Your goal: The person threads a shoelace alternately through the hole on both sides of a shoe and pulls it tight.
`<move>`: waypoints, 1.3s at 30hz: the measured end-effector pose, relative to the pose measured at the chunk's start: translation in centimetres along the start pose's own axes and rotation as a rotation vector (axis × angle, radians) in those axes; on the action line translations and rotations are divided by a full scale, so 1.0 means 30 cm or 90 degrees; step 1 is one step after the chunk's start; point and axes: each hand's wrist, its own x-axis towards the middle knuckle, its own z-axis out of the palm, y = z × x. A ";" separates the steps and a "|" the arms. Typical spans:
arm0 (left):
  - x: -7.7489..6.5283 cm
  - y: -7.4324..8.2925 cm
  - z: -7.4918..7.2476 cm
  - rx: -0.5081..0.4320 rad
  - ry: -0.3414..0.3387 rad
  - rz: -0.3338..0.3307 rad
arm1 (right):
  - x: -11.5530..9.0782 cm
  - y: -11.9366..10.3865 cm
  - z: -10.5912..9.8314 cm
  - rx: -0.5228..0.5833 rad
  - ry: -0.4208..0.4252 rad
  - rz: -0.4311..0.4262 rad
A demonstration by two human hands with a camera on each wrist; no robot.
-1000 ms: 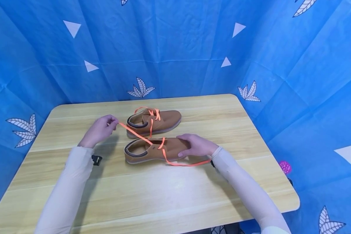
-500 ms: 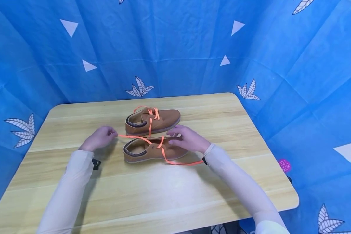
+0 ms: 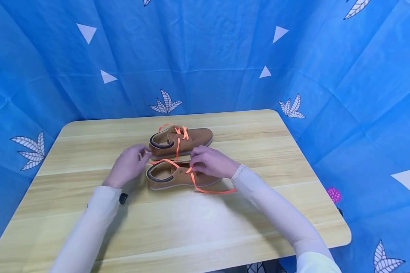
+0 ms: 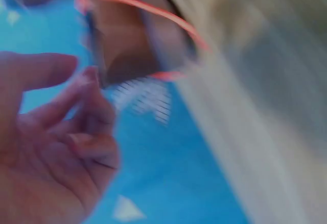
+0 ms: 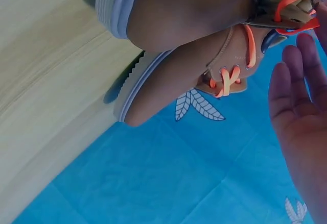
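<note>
Both hands shifted in on near shoe: left hand toward heel, right hand from toe to lacing.
Left fingers loosely curled, nothing visibly held; right thumb and forefinger pinch orange lace, other fingers extended. Near shoe lies crosswise, toe right, far shoe close behind; tabletop stretches broadly before it and past its toe.

Left hand nearer the shoes, right hand from toe to lace
</note>
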 end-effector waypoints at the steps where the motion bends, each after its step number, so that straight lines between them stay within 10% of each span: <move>1: -0.006 0.041 0.011 0.000 0.023 0.037 | 0.000 0.000 0.001 -0.007 0.002 -0.005; 7: -0.039 0.222 0.123 0.096 0.053 0.237 | -0.002 -0.009 0.018 -0.108 0.047 -0.081; 17: -0.041 0.258 0.220 0.231 0.178 0.399 | -0.033 -0.016 0.098 -0.305 0.173 -0.154; 25: -0.050 0.266 0.256 0.270 0.257 0.398 | -0.051 -0.010 0.153 -0.320 0.273 -0.140; 32: -0.078 0.285 0.307 0.407 0.354 0.368 | -0.069 -0.013 0.162 -0.212 0.255 -0.091; 39: -0.068 0.256 0.174 0.081 0.205 0.319 | -0.070 -0.005 0.129 -0.061 0.239 -0.079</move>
